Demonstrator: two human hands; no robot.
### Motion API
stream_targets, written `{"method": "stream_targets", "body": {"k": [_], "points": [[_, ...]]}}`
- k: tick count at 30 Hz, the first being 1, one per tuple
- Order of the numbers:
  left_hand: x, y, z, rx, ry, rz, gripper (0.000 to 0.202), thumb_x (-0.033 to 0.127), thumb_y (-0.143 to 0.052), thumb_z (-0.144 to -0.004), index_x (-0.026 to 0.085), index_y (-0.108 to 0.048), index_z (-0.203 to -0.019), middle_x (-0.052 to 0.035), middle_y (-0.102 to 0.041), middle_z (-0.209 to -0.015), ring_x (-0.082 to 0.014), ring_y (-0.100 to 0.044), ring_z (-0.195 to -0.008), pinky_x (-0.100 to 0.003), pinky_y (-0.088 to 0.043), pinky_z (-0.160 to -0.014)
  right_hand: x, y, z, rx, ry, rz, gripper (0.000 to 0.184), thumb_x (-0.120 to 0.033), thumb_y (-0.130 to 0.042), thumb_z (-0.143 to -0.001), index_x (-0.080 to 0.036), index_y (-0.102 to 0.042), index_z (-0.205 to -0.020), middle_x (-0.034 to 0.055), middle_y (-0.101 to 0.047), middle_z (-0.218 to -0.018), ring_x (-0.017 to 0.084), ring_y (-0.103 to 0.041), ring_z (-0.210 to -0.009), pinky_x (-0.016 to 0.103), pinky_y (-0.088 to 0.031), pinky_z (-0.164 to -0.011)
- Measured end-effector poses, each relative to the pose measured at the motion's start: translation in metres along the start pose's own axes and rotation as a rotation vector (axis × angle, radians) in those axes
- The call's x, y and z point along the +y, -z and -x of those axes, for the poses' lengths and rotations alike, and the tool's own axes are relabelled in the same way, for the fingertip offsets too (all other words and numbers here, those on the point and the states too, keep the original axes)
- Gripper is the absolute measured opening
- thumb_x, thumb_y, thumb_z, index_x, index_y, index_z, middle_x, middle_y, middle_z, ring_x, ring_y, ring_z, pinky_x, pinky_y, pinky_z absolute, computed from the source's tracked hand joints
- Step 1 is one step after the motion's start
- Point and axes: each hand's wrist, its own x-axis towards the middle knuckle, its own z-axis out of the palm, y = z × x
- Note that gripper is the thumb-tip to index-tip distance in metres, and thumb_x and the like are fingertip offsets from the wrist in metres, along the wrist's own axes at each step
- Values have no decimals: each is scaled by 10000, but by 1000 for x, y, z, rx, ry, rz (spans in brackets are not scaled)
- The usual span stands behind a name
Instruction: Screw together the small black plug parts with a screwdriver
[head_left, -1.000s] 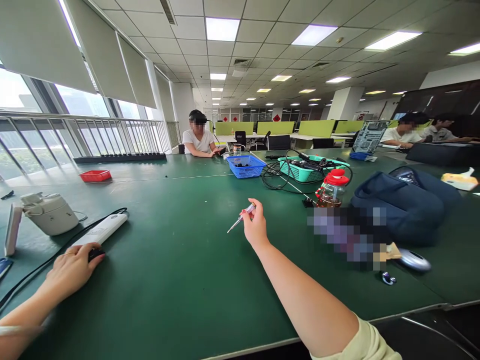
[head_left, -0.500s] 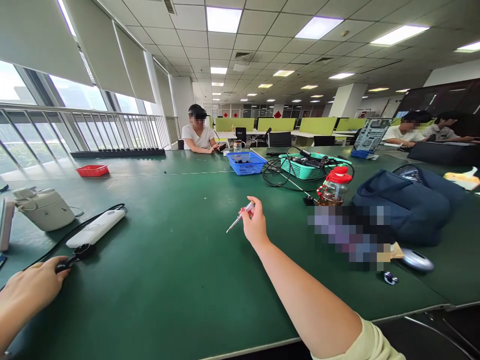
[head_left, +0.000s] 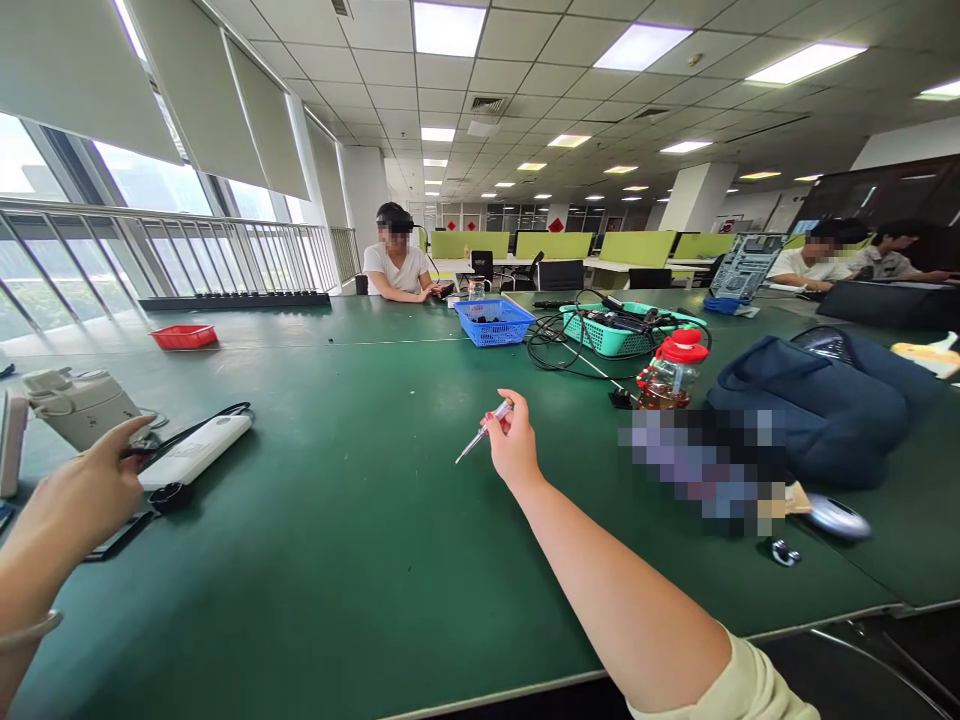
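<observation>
A small, slim screwdriver (head_left: 478, 440) with a clear handle is pinched in the fingers of my right hand (head_left: 516, 450). Its tip points down and left above the green table (head_left: 337, 560). At the left, my left hand (head_left: 79, 500) is raised, its index finger stretched out and the other fingers partly hidden. It is near the black cord (head_left: 191, 428) and the white power strip-like bar (head_left: 199, 455); whether it touches the cord I cannot tell. Just below lies a black object with a round end (head_left: 171, 497), apart from the fingers.
A white container (head_left: 82, 408) stands at the left. Farther back are a red tray (head_left: 184, 337), a blue basket (head_left: 495, 325) and a green basket (head_left: 611, 335) with cables. A red-lidded bottle (head_left: 671, 375) and dark blue bag (head_left: 817, 410) stand right. People sit at the far side.
My left hand has let go of the black object with the round end and risen up and forward, index finger extended. The right hand with the screwdriver has barely moved.
</observation>
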Motion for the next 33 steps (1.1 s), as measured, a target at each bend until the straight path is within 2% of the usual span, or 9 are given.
{"method": "stream_targets", "body": {"k": [3, 6, 10, 14, 19, 22, 24, 29, 33], "points": [[33, 16, 13, -73, 84, 55, 504, 328, -243, -908, 285, -474, -1353, -47, -664, -1052, -228, -597, -846, -281, -445, -700, -1, 1, 0, 3, -3, 7, 398, -277, -520, -844, -228, -481, -1238, 27, -694, -815, 221, -696, -806, 387, -538, -779], [41, 8, 20, -77, 69, 140, 473, 400, -298, -909, 232, -490, -1307, -44, -659, -1065, -220, -602, -879, -283, -451, -735, -1, 1, 0, 1, -14, 8, 397, -278, -520, -844, -228, -480, -1236, 27, -699, -818, 219, -698, -803, 391, -542, -783], [27, -10, 18, -70, 78, 121, 479, 463, -334, -899, 198, -545, -1238, -68, -661, -1122, -233, -600, -997, -297, -450, -795, 1, 0, 0, -6, -11, 1, 393, -289, -525, -844, -233, -480, -1229, 22, -694, -809, 217, -699, -785, 380, -550, -750], [15, -18, 14, -103, 106, 151, 502, 501, -385, -885, 194, -593, -1223, -52, -690, -1126, -217, -597, -1058, -274, -440, -816, 3, 0, 0, -4, 13, -6, 385, -290, -528, -840, -231, -483, -1217, 15, -686, -790, 214, -699, -766, 376, -551, -742], [11, -18, 14, -150, 105, 115, 566, 539, -363, -898, 278, -520, -1375, 5, -717, -1045, -203, -606, -939, -259, -438, -775, 3, 1, 0, 1, -3, -11, 397, -300, -534, -833, -226, -481, -1220, 19, -694, -795, 216, -700, -762, 387, -553, -752], [7, -16, 14, -173, 137, 34, 578, 544, -297, -914, 286, -538, -1371, 3, -707, -883, -194, -586, -807, -239, -430, -694, 3, 1, 1, -2, -11, -9, 401, -314, -542, -832, -226, -483, -1218, 19, -695, -792, 216, -701, -751, 388, -553, -747], [3, -14, 13, -187, 167, 8, 560, 516, -273, -923, 296, -562, -1349, 9, -704, -853, -185, -578, -770, -229, -425, -668, 3, 1, 1, -5, -6, -6, 398, -318, -544, -833, -225, -487, -1216, 18, -697, -789, 215, -701, -745, 388, -554, -744], [-5, -15, 12, -221, 136, 21, 520, 480, -302, -922, 285, -606, -1297, 11, -721, -1009, -183, -605, -868, -222, -429, -703, 4, 1, 1, -4, -5, 2, 398, -323, -542, -836, -230, -487, -1218, 14, -695, -783, 216, -702, -745, 385, -553, -743], [-7, -18, 12, -258, 102, 35, 493, 486, -360, -901, 281, -621, -1267, 35, -727, -1043, -176, -620, -900, -209, -428, -713, 5, 1, 1, -13, -16, -12, 407, -321, -542, -828, -234, -480, -1221, 16, -693, -798, 218, -702, -763, 388, -551, -757]]}}
